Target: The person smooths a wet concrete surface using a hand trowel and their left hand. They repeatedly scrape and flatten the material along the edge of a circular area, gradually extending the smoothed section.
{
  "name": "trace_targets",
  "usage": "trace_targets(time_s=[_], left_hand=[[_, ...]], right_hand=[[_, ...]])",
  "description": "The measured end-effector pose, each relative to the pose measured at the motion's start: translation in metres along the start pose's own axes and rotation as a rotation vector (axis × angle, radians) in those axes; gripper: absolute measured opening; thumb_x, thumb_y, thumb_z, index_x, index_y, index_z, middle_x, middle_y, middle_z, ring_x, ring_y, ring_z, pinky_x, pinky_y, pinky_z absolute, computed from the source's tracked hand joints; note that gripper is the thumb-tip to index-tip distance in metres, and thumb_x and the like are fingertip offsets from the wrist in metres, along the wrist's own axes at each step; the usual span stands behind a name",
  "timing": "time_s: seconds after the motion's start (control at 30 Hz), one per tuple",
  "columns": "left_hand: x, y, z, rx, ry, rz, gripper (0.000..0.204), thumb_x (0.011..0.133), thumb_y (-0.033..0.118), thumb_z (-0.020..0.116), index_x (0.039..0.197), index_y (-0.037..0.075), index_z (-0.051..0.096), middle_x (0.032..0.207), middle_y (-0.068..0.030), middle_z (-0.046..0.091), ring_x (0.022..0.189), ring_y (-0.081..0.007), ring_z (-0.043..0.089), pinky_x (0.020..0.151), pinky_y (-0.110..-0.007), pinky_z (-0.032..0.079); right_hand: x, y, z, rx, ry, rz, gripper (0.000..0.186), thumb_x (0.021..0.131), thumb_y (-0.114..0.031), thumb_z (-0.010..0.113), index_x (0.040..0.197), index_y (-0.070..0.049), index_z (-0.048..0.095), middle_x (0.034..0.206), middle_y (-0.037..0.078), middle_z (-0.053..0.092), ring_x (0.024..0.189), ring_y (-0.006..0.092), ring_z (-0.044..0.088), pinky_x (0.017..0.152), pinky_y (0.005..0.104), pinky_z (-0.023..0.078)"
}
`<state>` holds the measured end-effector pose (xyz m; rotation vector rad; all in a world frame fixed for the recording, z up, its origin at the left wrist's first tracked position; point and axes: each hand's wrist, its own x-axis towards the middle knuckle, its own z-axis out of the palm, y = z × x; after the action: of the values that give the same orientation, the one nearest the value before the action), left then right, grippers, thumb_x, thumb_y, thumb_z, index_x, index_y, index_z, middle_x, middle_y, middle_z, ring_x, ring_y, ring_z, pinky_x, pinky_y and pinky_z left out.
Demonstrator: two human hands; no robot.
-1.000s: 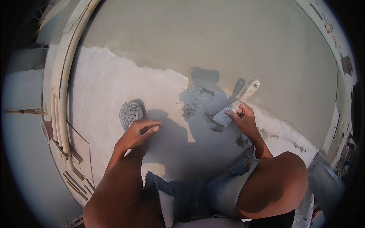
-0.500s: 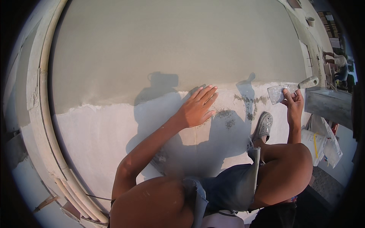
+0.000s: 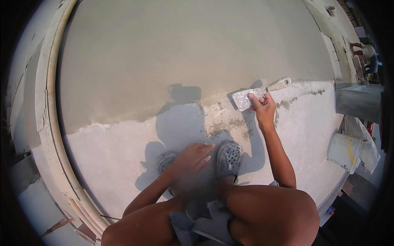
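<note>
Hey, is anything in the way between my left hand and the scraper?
Nothing visible stands between the left hand and the scraper, held in the right hand; the right shoe sits beside that path.

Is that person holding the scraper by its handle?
No, the right hand pinches the metal blade, thumb on its face, while the handle sticks out free beyond the fingers.
</note>
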<state>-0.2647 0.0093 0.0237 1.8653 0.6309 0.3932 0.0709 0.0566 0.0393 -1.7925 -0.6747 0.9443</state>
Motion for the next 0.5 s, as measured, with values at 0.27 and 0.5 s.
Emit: trace_targets(time_s=[0.27, 0.5], left_hand=[[-0.063, -0.013, 0.002, 0.133, 0.469, -0.223, 0.042, 0.097, 0.006, 0.065, 0.139, 0.002, 0.061, 0.103, -0.0149, 0.077, 0.088, -0.0328, 0.075, 0.080, -0.042, 0.060], [-0.065, -0.027, 0.005, 0.053, 0.463, -0.315, 0.041, 0.096, 0.006, 0.067, 0.137, 0.001, 0.064, 0.104, -0.0151, 0.077, 0.090, -0.0288, 0.076, 0.081, -0.038, 0.060]], right_hand=[[0.039, 0.038, 0.037, 0.097, 0.116, -0.040, 0.023, 0.098, -0.015, 0.080, 0.099, -0.005, 0.059, 0.073, -0.004, 0.060, 0.066, 0.0039, 0.058, 0.060, 0.0263, 0.060], [0.021, 0.022, 0.050, 0.102, 0.116, 0.045, 0.029, 0.098, -0.016, 0.081, 0.090, -0.007, 0.054, 0.072, -0.004, 0.059, 0.066, 0.0042, 0.058, 0.059, 0.0260, 0.060]])
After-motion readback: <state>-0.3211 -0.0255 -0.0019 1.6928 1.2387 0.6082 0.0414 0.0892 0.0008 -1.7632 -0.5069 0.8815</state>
